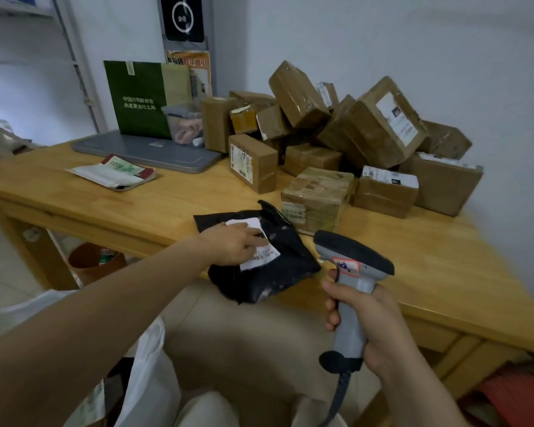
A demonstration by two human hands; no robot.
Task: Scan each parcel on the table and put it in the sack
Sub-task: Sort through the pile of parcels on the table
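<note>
Left hand (pixel 233 243) flat on black parcel (pixel 269 266); right hand (pixel 369 322) grips scanner (pixel 350 272).

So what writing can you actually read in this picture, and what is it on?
Green bag: white Chinese characters, seemingly starting "中国"; the rest is blurred.
Scanner, sticker: handwritten marks, not readable.
Black parcel, white label: print too blurred to read.
Brown parcels, labels: too small to read.
Orange poster: characters blurred.
</note>
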